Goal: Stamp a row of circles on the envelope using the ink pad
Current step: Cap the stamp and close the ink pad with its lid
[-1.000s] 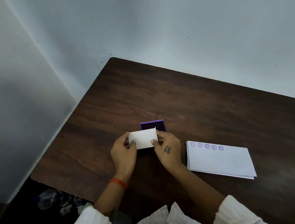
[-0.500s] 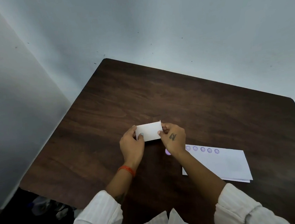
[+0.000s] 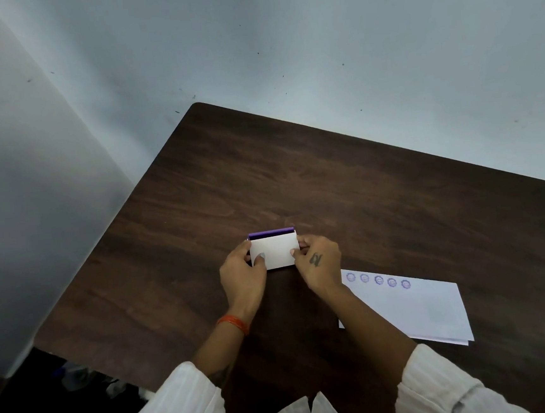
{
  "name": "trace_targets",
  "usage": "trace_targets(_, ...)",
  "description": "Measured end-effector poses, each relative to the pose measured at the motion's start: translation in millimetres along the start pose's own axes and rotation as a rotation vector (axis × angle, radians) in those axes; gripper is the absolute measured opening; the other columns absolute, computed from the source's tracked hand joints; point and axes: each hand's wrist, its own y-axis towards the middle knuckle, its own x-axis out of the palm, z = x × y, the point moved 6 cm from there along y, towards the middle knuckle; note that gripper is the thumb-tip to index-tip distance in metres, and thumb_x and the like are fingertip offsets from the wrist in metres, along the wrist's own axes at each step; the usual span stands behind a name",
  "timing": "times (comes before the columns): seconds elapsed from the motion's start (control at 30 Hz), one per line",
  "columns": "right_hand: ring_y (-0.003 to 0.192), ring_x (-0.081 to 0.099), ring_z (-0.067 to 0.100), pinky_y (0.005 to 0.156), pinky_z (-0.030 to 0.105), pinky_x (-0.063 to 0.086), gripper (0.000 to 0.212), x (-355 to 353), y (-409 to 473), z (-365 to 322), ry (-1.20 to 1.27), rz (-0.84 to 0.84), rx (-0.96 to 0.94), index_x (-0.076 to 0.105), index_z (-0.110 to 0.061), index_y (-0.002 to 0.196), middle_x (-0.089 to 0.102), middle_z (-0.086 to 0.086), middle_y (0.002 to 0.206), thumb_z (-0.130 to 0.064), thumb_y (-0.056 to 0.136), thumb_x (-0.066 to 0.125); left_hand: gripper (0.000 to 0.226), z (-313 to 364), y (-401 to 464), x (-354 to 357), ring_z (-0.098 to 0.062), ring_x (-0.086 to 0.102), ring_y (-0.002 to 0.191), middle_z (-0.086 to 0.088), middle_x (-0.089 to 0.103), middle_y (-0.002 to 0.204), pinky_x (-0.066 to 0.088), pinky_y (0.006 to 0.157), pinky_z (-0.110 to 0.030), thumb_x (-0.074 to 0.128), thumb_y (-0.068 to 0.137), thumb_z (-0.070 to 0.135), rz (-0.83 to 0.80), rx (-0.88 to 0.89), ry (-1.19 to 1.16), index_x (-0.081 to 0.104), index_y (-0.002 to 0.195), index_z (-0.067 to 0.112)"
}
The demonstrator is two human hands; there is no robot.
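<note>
Centrally, we see both hands closed on the white lid [image 3: 274,250] of the ink pad [image 3: 271,233], one at each short end. Our left hand [image 3: 242,276] pinches the lid's left end, thumb lying on the top face and fingers curled behind the edge. Our right hand [image 3: 319,264], marked with a small tattoo, pinches the right end in the same way, thumb tip on top. Only a purple strip of the ink pad shows along the lid's far edge; we cannot tell whether the lid is fully seated on it. To the right, just beside the right forearm, the envelope [image 3: 415,312] lies flat on the dark wooden table [image 3: 327,175]. A row of five purple circles [image 3: 378,280] runs along the envelope's far left edge. An orange band [image 3: 233,323] rings the left wrist.
</note>
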Motion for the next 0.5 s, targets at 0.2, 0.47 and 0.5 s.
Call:
trace_targets(0.2, 0.103, 0.063, 0.025, 0.088, 0.032, 0.051, 0.033, -2, 2, -3, -0.035, -0.011, 0.012, 0.060, -0.009, 0.117, 0.067, 0.011, 0.116, -0.016, 0.084, 0.063, 0.043, -1, 3, 1, -0.023, 0.056, 0.114, -0.012, 0.057, 0.130, 0.045, 0.096, -0.033, 0.062, 0.084, 0.010, -0.019, -0.006, 0.010, 0.051, 0.125, 0.006)
trace_targets(0.47, 0.101, 0.063, 0.024, 0.085, 0.028, 0.050, 0.031, -1, 3, -4, -0.048, -0.008, 0.031, 0.061, -0.007, 0.115, 0.068, 0.012, 0.114, -0.016, 0.085, 0.062, 0.047, -4, 9, 3, -0.023, 0.056, 0.113, -0.011, 0.057, 0.130, 0.046, 0.096, -0.034, 0.062, 0.083, 0.004, -0.061, -0.001, 0.032, 0.050, 0.127, 0.009)
trace_targets(0.5, 0.101, 0.064, 0.024, 0.085, 0.028, 0.050, 0.031, -1, 3, -4, -0.048, -0.009, 0.034, 0.061, -0.008, 0.115, 0.068, 0.012, 0.114, -0.016, 0.085, 0.062, 0.047, -5, 10, 3, -0.023, 0.056, 0.113, -0.011, 0.057, 0.130, 0.046, 0.096, -0.034, 0.062, 0.082, 0.004, -0.065, 0.003, 0.035, 0.050, 0.128, 0.010)
